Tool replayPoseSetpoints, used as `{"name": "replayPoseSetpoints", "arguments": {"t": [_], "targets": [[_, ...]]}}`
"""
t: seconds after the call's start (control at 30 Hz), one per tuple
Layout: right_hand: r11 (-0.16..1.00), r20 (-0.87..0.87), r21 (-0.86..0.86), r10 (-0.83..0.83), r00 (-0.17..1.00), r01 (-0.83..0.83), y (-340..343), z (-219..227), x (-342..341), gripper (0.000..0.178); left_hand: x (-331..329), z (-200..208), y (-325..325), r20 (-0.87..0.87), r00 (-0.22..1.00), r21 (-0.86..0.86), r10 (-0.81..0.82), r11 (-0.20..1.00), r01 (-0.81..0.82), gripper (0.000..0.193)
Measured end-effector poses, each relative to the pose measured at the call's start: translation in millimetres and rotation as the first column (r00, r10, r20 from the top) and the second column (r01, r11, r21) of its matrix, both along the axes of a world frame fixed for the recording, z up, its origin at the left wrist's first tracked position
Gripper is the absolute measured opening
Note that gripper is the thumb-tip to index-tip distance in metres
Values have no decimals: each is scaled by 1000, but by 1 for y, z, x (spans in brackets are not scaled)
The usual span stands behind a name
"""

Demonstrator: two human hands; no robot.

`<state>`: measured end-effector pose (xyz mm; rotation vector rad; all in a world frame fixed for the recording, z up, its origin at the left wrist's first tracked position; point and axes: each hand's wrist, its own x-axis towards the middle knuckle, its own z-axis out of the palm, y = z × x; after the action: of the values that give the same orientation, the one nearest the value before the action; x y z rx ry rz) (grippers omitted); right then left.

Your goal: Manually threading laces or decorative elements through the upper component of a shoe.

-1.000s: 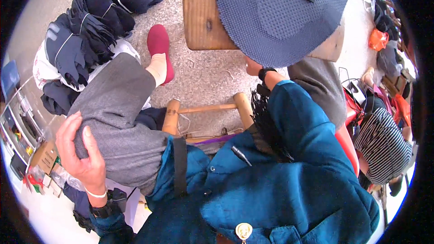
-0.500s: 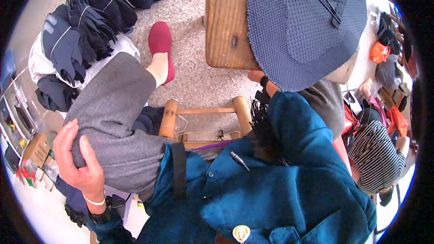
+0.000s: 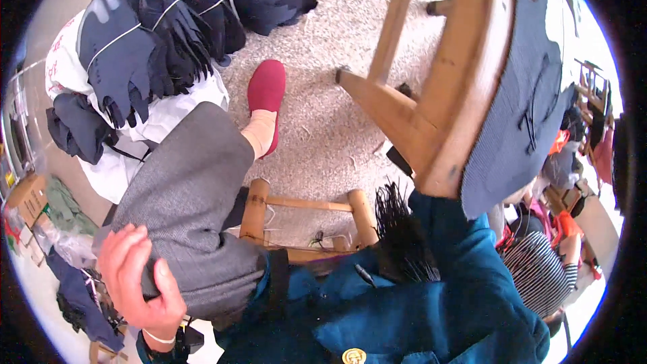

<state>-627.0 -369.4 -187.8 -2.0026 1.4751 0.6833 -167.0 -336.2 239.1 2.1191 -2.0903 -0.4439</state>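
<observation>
My left hand (image 3: 140, 282) lies at the side of my left thigh, over the grey trousers (image 3: 195, 195). Its fingers are loosely bent, the thumb stands apart, and nothing is in it. On the right, my teal sleeve (image 3: 455, 236) runs up beneath a wooden bench (image 3: 465, 81), which hides my right hand. The bench stands tilted, its legs showing. Over its right side hangs a dark blue-grey textured cloth (image 3: 515, 121) with thin black cords (image 3: 532, 111) on top. A bunch of black strands (image 3: 397, 229) hangs beside that sleeve.
Tied bundles of dark cut fabric (image 3: 178, 20) lie at the upper left on a white sack (image 3: 158, 118). Between my legs is a low wooden frame (image 3: 306, 203). At the right sits a person in a striped top (image 3: 539, 273). A cardboard box (image 3: 27, 195) stands far left.
The bench has tipped and shifted right with the cloth, exposing its legs. My right hand, partly visible before, is hidden now. My left hand stays by my thigh; the view has shifted.
</observation>
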Motion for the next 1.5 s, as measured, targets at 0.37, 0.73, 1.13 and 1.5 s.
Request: {"name": "replayPoseSetpoints", "arguments": {"t": [0.37,0.73,1.13,1.5], "targets": [[1000,8,-28,-10,1000,10,-63,-51,41,26,6,1,-1,-49,999,41,10,999,-8,28],[994,2,-88,-68,998,68,-117,-81,37,21,13,-2,-13,-52,998,15,-22,1000,23,19],[990,29,-96,-102,994,104,-132,-114,55,16,13,-2,-19,-41,999,76,-29,997,32,19],[981,159,-151,-97,983,122,-41,-78,70,13,7,-2,-22,-8,999,43,-40,998,41,20]]}}
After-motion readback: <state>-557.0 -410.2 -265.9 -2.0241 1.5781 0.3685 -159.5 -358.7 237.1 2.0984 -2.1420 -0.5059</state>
